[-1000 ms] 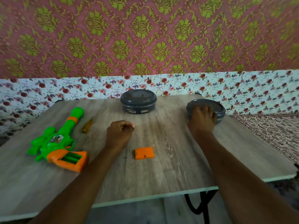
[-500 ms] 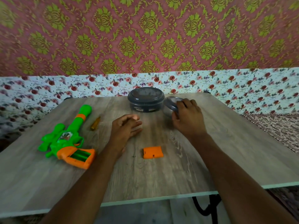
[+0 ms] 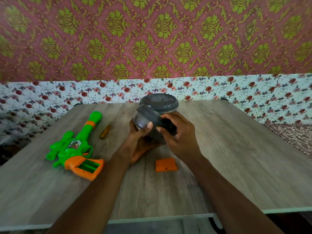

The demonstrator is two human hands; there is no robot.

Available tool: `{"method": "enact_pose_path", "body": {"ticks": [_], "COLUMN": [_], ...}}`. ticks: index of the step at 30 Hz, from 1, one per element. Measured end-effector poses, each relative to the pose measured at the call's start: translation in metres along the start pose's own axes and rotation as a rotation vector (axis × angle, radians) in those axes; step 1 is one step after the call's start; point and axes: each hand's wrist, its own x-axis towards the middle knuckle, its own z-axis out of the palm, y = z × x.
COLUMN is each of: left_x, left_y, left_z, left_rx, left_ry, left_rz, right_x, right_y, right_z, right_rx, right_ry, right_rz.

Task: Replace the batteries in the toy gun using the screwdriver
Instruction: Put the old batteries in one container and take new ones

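The toy gun is laid at the left of the table. Its grip compartment is uncovered and seemingly empty. The orange cover is set apart near the middle, and the screwdriver lies just beside the barrel, so the unscrewing is judged done. A grey tub is held tilted: the left hand is curled under its body and the right hand is clamped round its lid. A second tub stands behind. Fitting batteries and refastening the cover remain.

Table: toy gun, screwdriver, cover, container.
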Motion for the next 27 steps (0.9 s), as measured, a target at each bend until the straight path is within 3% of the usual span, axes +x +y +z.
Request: {"method": "enact_pose_path", "body": {"ticks": [10, 14, 18, 27], "left_x": [0.002, 0.001, 0.003, 0.008], "left_y": [0.0, 0.0, 0.001, 0.001], "left_z": [0.0, 0.001, -0.004, -0.014], "left_rx": [0.024, 0.047, 0.099, 0.17], "left_ry": [0.088, 0.129, 0.07, 0.065], "left_rz": [0.1, 0.083, 0.05, 0.036], "right_x": [-0.006, -0.008, -0.008, -0.013], "right_y": [0.005, 0.009, 0.011, 0.013], "right_z": [-0.012, -0.015, -0.013, -0.004], "right_rx": [0.188, 0.131, 0.092, 0.044], "right_ry": [0.021, -0.019, -0.019, 0.036], "right_rz": [-0.053, -0.099, -0.15, -0.122]}}
